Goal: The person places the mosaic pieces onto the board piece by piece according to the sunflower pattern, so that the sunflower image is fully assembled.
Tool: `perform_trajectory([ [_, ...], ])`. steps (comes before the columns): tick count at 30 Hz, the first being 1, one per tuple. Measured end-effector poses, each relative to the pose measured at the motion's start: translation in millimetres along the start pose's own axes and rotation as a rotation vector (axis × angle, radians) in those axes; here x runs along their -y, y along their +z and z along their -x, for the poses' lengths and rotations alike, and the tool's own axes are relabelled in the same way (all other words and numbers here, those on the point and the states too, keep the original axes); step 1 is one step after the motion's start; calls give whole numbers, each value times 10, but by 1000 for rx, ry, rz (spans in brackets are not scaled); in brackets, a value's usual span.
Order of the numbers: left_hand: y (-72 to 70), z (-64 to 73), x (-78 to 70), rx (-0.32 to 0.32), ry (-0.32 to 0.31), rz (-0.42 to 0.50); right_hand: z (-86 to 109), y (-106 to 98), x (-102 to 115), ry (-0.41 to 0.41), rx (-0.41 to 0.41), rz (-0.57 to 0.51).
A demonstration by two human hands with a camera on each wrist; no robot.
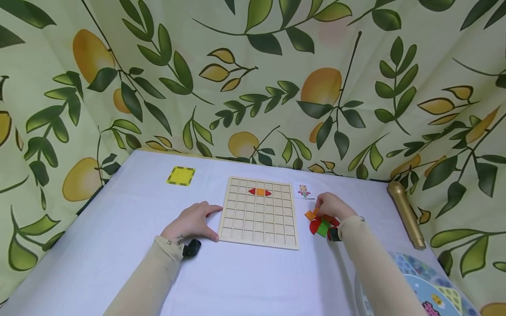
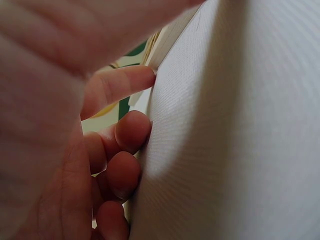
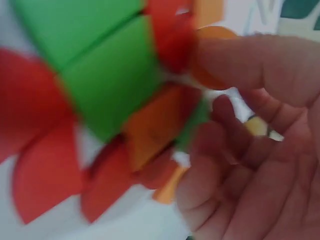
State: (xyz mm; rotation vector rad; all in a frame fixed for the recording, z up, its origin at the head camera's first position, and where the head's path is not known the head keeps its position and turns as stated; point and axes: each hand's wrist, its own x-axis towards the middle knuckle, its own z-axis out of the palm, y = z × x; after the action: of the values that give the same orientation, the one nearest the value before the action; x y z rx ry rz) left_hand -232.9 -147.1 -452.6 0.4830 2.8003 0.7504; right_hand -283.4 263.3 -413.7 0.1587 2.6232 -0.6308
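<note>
My left hand (image 1: pixel 193 223) rests beside a wooden grid board (image 1: pixel 241 221), its thumb and index finger spread apart and touching the board's left edge. In the left wrist view, the fingertips (image 2: pixel 133 131) meet the white cloth. On the board, an orange square (image 1: pixel 260 192) lies between two red triangles (image 1: pixel 268 193) in an upper row. To the right, my right hand (image 1: pixel 334 206) reaches over a pile of red, green and orange pieces. Its thumb overlaps a rounded orange piece (image 3: pixel 204 75), which it seems to pinch; blur hides the contact. Green squares (image 3: pixel 112 75) and red rounded pieces (image 3: pixel 47 170) lie close by.
A small picture card (image 1: pixel 303 190) lies at the board's upper right. A yellow square frame (image 1: pixel 181 176) is at the back left. On the right are a gold cylinder (image 1: pixel 406 215) and a round patterned thing (image 1: pixel 424 289), partly behind the right arm. Leaf-patterned cloth (image 1: pixel 245 118) hangs behind.
</note>
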Motion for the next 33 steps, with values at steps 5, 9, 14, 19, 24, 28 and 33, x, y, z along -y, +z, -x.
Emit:
perform_trajectory([
  [5, 5, 8, -17, 3, -18, 6, -11, -87, 224, 25, 18, -77],
  [9, 6, 12, -16, 7, -26, 9, -60, -5, 566, -32, -5, -219],
  [14, 18, -1, 8, 4, -6, 4, -103, 270, 1009, -79, -29, -372],
  [19, 18, -7, 7, 1, -2, 5, -121, 489, 1303, -94, -58, -408],
  [24, 20, -6, 6, -1, 4, -1, -153, 618, 1393, -82, -91, -380],
  [28, 14, -6, 4, -6, 15, -2, -186, 668, 1398, -83, -126, -347],
  [33, 11, -1, 14, -9, 10, -3, -213, 692, 1416, -82, -147, -303],
])
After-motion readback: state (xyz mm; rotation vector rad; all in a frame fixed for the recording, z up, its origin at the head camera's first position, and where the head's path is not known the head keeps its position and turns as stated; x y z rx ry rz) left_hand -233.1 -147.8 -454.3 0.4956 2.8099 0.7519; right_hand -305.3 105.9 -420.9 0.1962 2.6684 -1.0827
